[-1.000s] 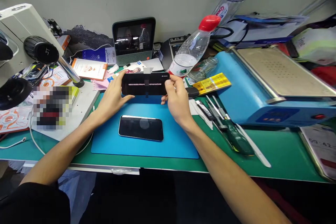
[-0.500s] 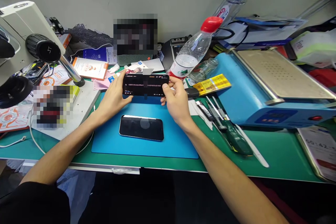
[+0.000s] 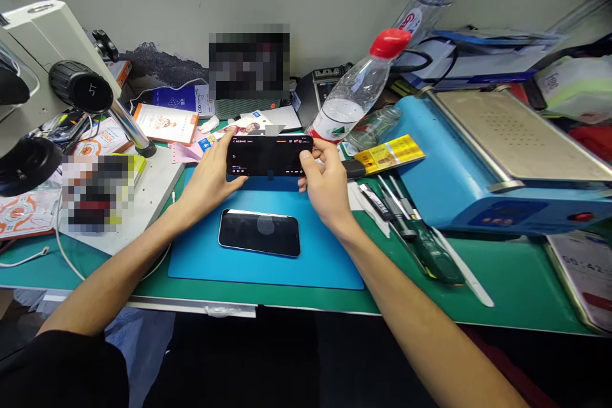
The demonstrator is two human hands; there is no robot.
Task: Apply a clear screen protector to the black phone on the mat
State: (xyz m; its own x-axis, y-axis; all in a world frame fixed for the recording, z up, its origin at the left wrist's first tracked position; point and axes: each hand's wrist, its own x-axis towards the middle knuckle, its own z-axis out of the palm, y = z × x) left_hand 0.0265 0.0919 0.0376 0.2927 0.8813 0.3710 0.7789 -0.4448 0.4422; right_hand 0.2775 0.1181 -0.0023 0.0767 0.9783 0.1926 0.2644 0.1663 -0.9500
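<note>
Both my hands hold a black phone (image 3: 269, 155) sideways above the far edge of a blue mat (image 3: 268, 258). Its screen is dark with small icons along the top and bottom. My left hand (image 3: 210, 172) grips its left end, thumb on the front. My right hand (image 3: 325, 178) grips the right end, thumb on the screen's corner. A second black phone (image 3: 259, 233) lies flat, screen up and dark, on the mat below my hands.
A microscope (image 3: 52, 76) stands at the left. A tilted water bottle with a red cap (image 3: 358, 89) leans behind my right hand. A blue machine (image 3: 488, 159) fills the right side. Tweezers and tools (image 3: 411, 229) lie on the green table mat (image 3: 516, 280).
The text line on the held phone's screen has gone and only small icons remain. My hands and the phone have shifted slightly right. The phone on the mat has not moved.
</note>
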